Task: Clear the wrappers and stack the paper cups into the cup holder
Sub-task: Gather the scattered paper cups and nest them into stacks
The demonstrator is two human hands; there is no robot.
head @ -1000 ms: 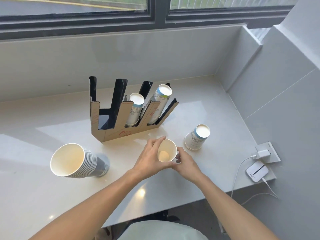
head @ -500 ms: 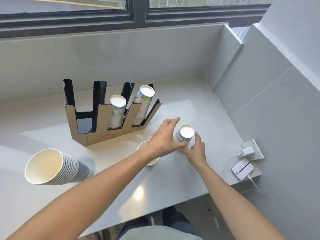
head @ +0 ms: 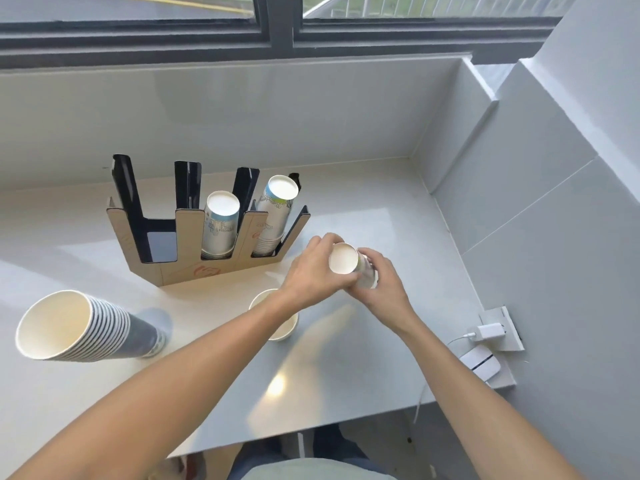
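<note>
Both hands hold a small stack of upside-down paper cups (head: 343,258), lifted and tilted, its white base facing me. My left hand (head: 311,268) wraps its left side and my right hand (head: 382,278) grips its right side. Under my left forearm a single upright cup (head: 277,318) stands on the counter, partly hidden. The cardboard cup holder (head: 204,244) stands behind; its two right slots hold cup stacks (head: 220,225) (head: 275,213), and its left slot holds nothing. A tall stack of cups (head: 83,327) lies on its side at the left.
The white counter (head: 346,375) ends in a front edge near me. Walls close it off at the back and right. A wall socket with a white charger (head: 488,332) and a small white device (head: 479,365) sit at the right edge.
My hands let go of the single cup, which now stands on the counter. They moved right, took hold of the upside-down cups and lifted them off the counter, tilted.
</note>
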